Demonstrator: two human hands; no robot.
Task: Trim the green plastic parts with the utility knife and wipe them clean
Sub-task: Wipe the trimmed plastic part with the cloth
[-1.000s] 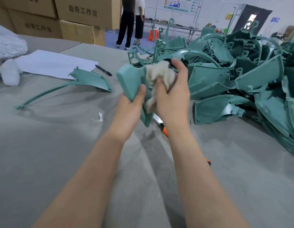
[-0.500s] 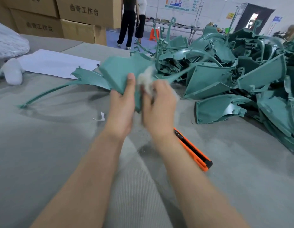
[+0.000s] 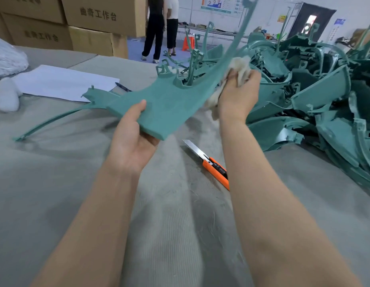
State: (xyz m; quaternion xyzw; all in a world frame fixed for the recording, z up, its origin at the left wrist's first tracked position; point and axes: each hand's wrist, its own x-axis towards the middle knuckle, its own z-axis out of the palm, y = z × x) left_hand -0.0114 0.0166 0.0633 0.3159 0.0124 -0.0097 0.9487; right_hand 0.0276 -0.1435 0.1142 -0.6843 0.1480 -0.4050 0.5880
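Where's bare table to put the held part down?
Bare mat left of the left forearm, nearer than the lone green part. Narrower strip between right forearm and the pile of green parts. Crowded: that pile; utility knife lies between the forearms.

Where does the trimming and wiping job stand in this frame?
Looks done: trimming of this piece, since the utility knife lies on the table, blade out; a separate green part lying at left may be finished. In hand: the left hand holds a green part while the right hand presses a white rag to it. Left: the big pile of green parts at right.
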